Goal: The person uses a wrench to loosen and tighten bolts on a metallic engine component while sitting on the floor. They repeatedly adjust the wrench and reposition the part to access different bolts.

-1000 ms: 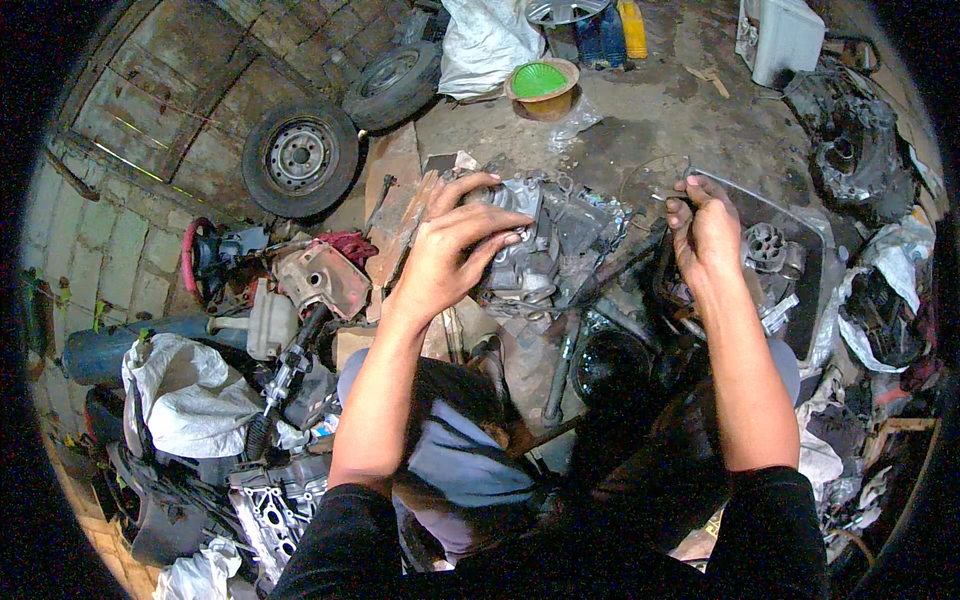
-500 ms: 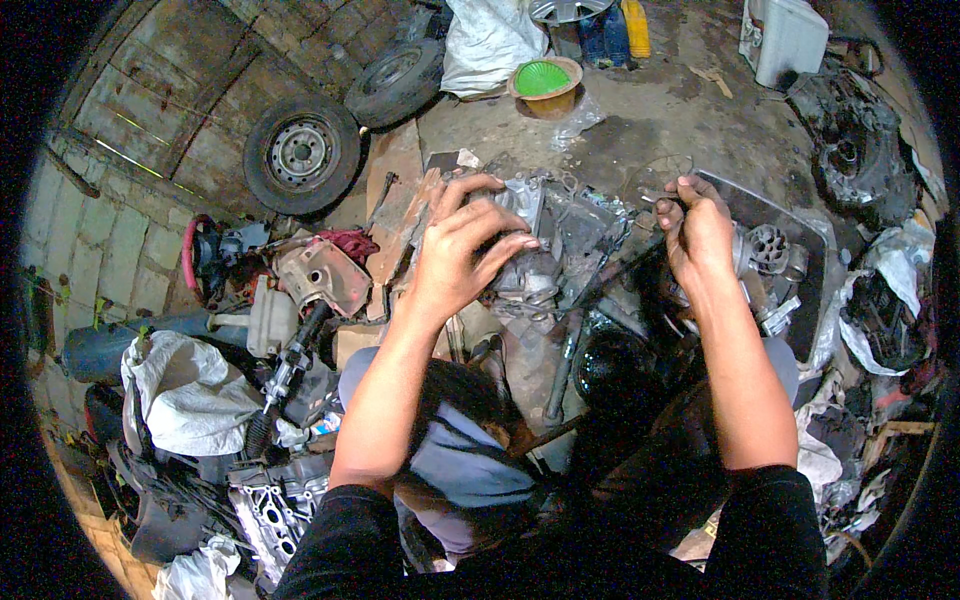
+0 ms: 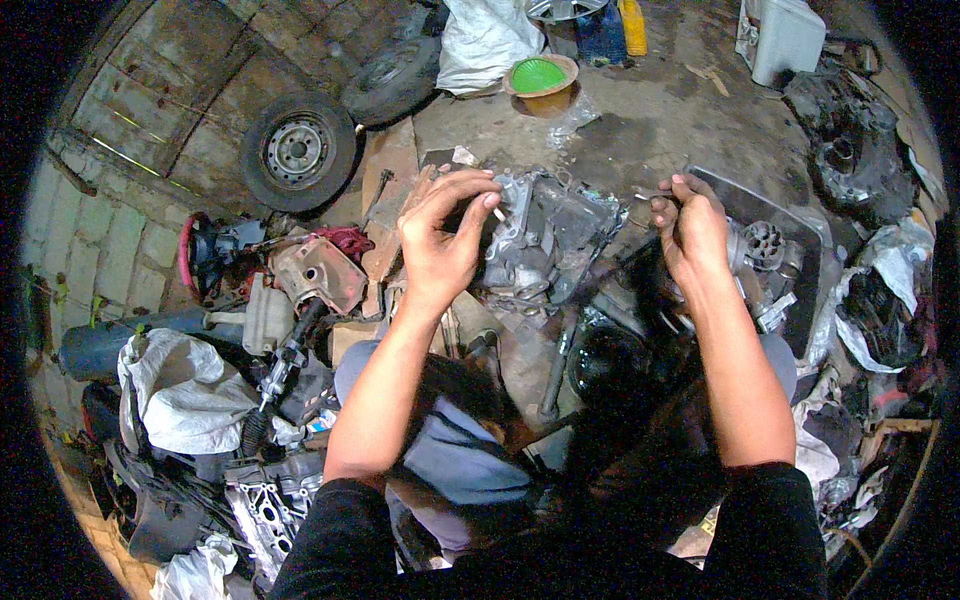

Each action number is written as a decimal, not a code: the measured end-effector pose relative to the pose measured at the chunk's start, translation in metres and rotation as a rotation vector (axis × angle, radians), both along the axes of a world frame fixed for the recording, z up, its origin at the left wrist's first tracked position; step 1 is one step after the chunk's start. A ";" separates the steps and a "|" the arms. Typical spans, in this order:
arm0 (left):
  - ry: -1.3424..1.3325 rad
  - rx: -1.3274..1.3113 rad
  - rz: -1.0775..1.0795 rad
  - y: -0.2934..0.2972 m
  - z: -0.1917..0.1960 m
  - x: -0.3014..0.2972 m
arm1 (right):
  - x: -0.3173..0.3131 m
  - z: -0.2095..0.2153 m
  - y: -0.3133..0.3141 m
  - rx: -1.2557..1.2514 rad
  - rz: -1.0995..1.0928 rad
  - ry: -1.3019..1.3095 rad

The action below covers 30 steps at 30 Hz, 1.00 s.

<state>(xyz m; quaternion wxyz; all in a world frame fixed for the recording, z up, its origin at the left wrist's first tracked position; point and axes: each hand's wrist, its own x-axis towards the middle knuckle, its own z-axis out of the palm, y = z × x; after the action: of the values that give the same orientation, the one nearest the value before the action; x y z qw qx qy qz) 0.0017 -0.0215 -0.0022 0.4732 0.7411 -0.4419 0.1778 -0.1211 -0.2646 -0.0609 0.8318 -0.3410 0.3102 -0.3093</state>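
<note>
At 11 o'clock from the centre, the person's left hand is curving into a loose C, thumb tip hovering near the index finger; whether it is pinching the small pale bit beside the thumb cannot be told. Toward 2 o'clock, the right hand is closing its fingertips on a thin, greyish piece, its end pointing to 9 o'clock. Between the hands, around 1 o'clock, a dull grey metal housing, blocky and ribbed, is lying on the stained, rough floor. Near 3 o'clock, a round, slotted metal part is sitting beyond the right wrist. At 10 o'clock a rubber-tyred steel wheel is leaning; at 8 a creased white sack is slumping.
</note>
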 end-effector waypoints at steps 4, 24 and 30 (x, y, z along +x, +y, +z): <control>-0.129 -0.022 0.064 -0.006 -0.001 -0.009 | -0.004 -0.008 -0.008 -0.040 0.005 0.002; 0.819 0.369 0.217 -0.023 -0.285 -0.181 | -0.101 -0.064 -0.012 -0.239 -0.087 0.340; 0.868 0.411 0.279 -0.031 -0.342 -0.217 | -0.131 -0.110 -0.019 -0.371 -0.106 0.310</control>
<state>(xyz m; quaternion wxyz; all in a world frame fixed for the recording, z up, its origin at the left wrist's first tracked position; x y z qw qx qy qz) -0.2152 -0.0523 -0.3445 0.4292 0.8768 -0.1267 -0.1761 -0.2516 -0.2833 -0.1713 0.6801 -0.5143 0.3895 -0.3483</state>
